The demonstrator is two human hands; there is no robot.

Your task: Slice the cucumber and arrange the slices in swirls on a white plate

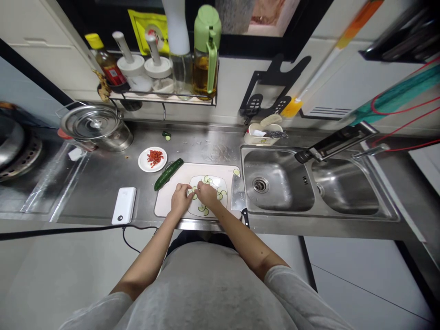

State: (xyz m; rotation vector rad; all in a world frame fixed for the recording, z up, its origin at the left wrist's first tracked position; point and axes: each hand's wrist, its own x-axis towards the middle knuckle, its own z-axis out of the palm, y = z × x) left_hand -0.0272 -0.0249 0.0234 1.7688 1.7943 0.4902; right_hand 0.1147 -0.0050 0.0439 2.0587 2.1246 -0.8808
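On the cutting board (pixel 163 206) lies a white square plate (pixel 213 211) with thin cucumber slices (pixel 204 211) fanned in small curved groups. My left hand (pixel 180 199) is over the plate's left side, thumb and fingers pinched at a cucumber slice. Close against it, my right hand (pixel 208 196) reaches in from the right, its fingertips pinched at the same spot and partly hiding what they hold. A whole dark green cucumber (pixel 168 174) rests across the board's upper left corner. To the right of the plate lies a kitchen knife (pixel 238 192), black handle toward me.
A small white plate (pixel 142 161) of red pieces stands behind the cucumber. A white power bank (pixel 124 205) with a cable is at the counter's left front. The double sink (pixel 280 183) is on the right, a lidded steel pot (pixel 115 137) back left, a bottle rack (pixel 165 97) above.
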